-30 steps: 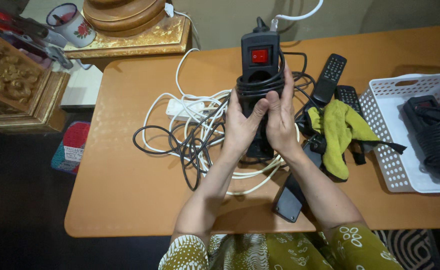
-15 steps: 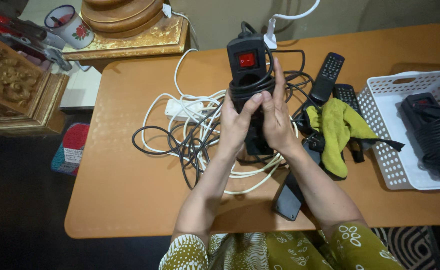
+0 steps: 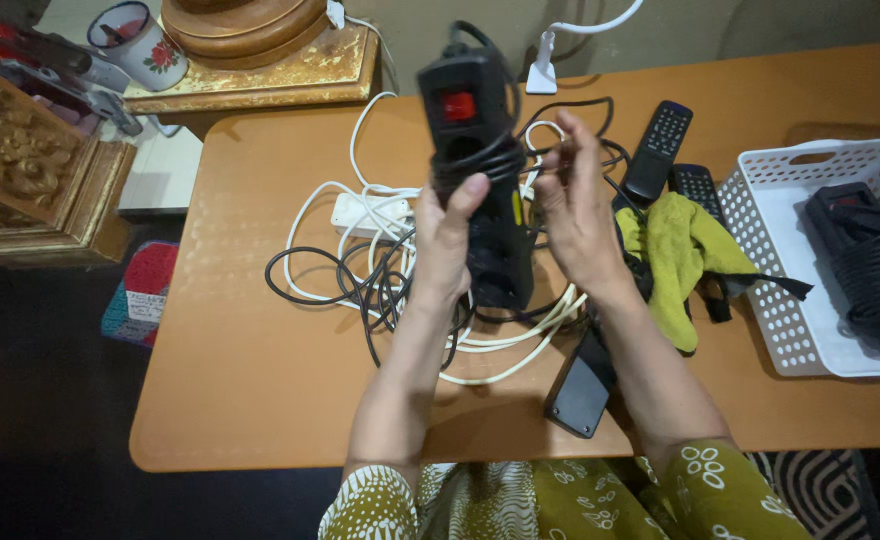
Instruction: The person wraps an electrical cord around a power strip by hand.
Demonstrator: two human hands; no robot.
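Step in hand, by look: winding cord onto black power strip (image 3: 480, 170). Left hand (image 3: 447, 240) grips strip body, held upright above surface (image 3: 260, 380) middle, thumb pinning coils. Right hand (image 3: 575, 215) pinches black cord (image 3: 550, 140) just beside strip. Next wrap calls for taut cord, coils kept pinned. White basket (image 3: 775, 290) at right edge holds another black strip, cord-wrapped.

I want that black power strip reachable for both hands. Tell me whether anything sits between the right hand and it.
Nothing solid does. The left hand grips the black power strip; the right hand is just beside it, fingers on its black cord.
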